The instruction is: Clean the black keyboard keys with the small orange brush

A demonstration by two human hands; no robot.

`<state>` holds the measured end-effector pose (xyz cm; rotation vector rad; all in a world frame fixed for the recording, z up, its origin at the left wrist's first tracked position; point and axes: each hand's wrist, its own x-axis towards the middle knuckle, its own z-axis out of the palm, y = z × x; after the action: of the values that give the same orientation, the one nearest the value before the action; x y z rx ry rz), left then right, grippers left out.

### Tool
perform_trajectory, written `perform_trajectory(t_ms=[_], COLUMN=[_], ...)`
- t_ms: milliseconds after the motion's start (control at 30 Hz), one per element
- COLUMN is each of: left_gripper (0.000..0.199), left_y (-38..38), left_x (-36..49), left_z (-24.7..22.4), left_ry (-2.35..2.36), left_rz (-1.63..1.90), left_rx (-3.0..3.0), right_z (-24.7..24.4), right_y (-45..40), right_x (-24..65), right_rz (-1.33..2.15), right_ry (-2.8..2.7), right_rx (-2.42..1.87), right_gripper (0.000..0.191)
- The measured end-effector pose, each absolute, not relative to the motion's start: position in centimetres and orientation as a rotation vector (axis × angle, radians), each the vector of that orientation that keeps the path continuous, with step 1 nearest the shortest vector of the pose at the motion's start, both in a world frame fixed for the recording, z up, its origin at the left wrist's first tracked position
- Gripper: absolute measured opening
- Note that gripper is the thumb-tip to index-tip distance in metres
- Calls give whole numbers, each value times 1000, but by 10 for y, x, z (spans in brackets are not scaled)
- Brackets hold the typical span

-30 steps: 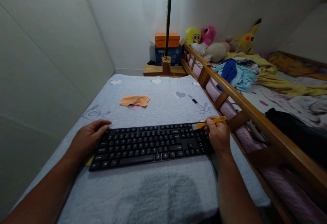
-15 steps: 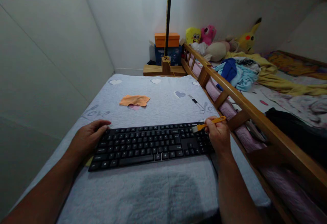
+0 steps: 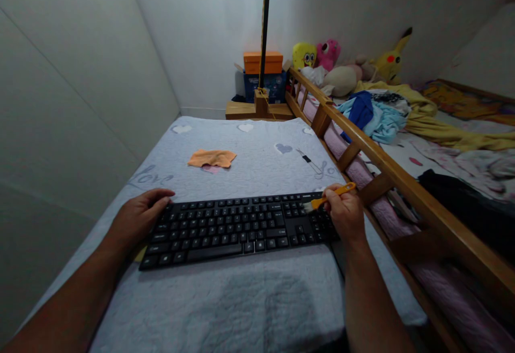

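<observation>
A black keyboard [image 3: 233, 229] lies across the patterned bedspread [image 3: 241, 299]. My left hand [image 3: 139, 213] is at its left end, thumb along the edge and fingers by the back corner, holding it; some fingers are hidden. Between the fingers of my right hand [image 3: 346, 211] is a small orange-handled brush [image 3: 332, 196]. Its pale bristles touch or hover just over the keys near the number pad; which one I cannot tell. Beyond the keyboard lie an orange cloth [image 3: 212, 158] and a thin wire tool with a black grip [image 3: 307, 159].
A wooden bed rail [image 3: 374, 162] runs along the right side, with clothes [image 3: 374, 117] and plush toys beyond it. At the far end stand an orange box [image 3: 263, 63] and a dark pole [image 3: 264, 26]. Something yellow [image 3: 140, 254] shows under my left wrist.
The brush head has shifted slightly right and down over the keys, its bristles now splayed. My right hand moved a little with it. My left hand and the keyboard stay put.
</observation>
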<state>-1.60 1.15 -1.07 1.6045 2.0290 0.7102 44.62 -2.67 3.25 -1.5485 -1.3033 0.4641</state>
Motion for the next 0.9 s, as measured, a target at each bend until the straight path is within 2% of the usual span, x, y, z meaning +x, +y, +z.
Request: perform_trajectory(t_ms=[367,633,900], left_gripper=[51,50,51], left_y=[11,12,11], left_x=[-13,-16,-15], left_z=[-8,-11,-11], left_ry=[2025,2039,2028], left_rz=[725,704,718], left_rx=[1616,1624,1620], right_z=[29,33,30], right_y=[-26,-28,-28], right_x=[449,447,432], right_rz=[477,621,909], right_ry=[-1256,-1145,-1145], right_rx=[-1552,-1487,-1406], right_gripper=[27,24,43])
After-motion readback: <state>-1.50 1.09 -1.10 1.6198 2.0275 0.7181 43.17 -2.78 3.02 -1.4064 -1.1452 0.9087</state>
